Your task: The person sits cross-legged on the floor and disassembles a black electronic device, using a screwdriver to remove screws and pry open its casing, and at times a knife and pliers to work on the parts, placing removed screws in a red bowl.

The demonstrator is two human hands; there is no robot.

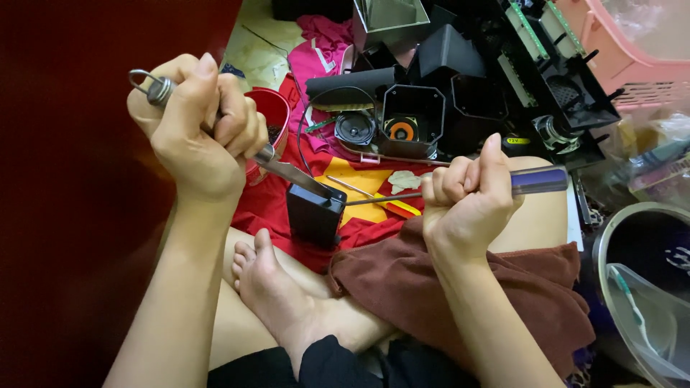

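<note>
the left hand (198, 126) is fisted around a metal-handled blade tool (162, 91) with a ring at its end, tip driven into the top seam of the small black plastic box (315, 214) just below and right of it. behind that fist sits a red cup (272, 115). the box looks light, rigid and probably brittle at the seam; its flat sides seem the safest hold. the right hand (467, 197) is clenched on a purple-handled screwdriver (539, 181), shaft reaching left to the box. beyond it lie a yellow-handled screwdriver (388, 204), a small loudspeaker (355, 129) and a black housing (411, 118) with an orange disc. no labels readable.
</note>
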